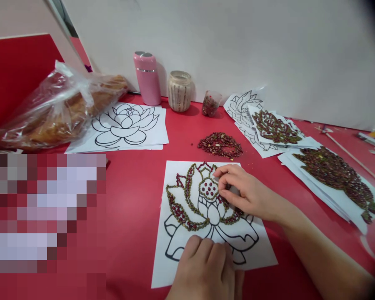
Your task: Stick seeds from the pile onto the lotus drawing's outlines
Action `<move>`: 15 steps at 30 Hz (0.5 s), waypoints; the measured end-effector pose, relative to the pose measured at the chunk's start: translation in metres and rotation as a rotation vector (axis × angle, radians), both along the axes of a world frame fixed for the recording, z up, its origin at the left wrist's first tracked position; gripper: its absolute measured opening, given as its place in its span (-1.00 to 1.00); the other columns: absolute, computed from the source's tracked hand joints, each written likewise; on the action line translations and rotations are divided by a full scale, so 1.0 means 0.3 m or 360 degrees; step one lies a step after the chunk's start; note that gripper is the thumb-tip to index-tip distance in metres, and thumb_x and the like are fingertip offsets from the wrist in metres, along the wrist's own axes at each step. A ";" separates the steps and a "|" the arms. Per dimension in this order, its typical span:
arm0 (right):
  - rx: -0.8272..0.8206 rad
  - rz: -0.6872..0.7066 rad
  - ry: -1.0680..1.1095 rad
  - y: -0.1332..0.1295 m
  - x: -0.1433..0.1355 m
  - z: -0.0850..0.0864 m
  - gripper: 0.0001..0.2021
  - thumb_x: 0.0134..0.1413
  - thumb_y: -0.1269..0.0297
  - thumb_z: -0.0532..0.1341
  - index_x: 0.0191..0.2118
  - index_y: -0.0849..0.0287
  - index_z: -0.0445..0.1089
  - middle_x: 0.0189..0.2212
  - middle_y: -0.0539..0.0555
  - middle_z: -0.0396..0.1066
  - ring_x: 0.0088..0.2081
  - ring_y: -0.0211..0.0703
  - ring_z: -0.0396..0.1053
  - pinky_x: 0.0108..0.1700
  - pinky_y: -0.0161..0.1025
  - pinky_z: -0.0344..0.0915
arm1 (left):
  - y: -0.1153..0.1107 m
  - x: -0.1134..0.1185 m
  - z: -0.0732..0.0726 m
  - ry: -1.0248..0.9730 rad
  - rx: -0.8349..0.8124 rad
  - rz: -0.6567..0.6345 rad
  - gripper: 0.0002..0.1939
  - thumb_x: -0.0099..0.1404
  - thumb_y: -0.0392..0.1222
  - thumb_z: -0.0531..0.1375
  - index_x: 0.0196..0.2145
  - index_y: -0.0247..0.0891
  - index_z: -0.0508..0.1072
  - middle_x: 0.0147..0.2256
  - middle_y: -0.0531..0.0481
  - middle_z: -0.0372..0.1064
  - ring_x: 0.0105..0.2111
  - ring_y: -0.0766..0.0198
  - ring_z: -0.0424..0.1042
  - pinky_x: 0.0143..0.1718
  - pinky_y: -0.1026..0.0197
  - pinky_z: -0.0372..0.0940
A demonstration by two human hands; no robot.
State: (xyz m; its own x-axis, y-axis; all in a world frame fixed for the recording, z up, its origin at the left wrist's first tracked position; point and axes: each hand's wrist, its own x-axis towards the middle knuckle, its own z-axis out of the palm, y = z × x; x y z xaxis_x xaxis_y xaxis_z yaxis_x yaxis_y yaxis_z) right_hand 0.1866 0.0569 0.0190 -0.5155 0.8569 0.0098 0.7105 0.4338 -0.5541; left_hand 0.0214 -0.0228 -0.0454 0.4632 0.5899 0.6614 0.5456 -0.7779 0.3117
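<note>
A white sheet (162, 268) printed with a lotus outline lies before me on the red table. Green and dark red beans (183, 216) follow several petals, and red beans (209, 188) dot the seed pod. My right hand (250, 193) rests over the upper right petals, its thumb and fingers drawn together beside the pod. Anything in that pinch is too small or hidden to make out. At the sheet's lower edge, my left hand (203, 266) is closed with knuckles up, hiding its fingertips and whatever they hold. Beyond the sheet is a loose pile of red beans (220, 143).
Along the white panel stand a pink flask (147, 79), a glue-like jar (179, 91) and a small cup of beans (211, 103). Lotus sheets (156, 129) and a bagged bread-like item (62, 121) lie left; bean-covered pictures (337, 179) lie right. Pixels mask the lower left.
</note>
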 end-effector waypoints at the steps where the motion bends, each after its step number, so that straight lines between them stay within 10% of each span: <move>1: -0.0010 -0.0007 -0.0001 -0.003 -0.001 0.002 -0.91 0.08 0.43 0.05 -0.39 0.17 0.26 -0.14 0.14 0.23 -0.02 -0.12 0.17 -0.08 -0.18 0.22 | 0.000 -0.001 0.001 0.0003 -0.0011 -0.0003 -0.87 0.12 -0.35 0.05 -0.43 -0.32 0.40 -0.62 0.06 0.17 -0.62 0.29 0.09 -0.60 0.22 -0.01; 15: -0.0034 0.0214 -0.0085 -0.016 0.001 -0.011 -0.89 0.07 0.40 0.07 -0.40 0.16 0.32 -0.09 0.13 0.21 -0.01 -0.11 0.14 -0.06 -0.17 0.19 | -0.007 0.000 -0.008 0.0006 -0.0025 0.0009 -0.90 0.10 -0.33 0.08 -0.47 -0.31 0.40 -0.62 0.06 0.18 -0.62 0.29 0.11 -0.60 0.22 -0.01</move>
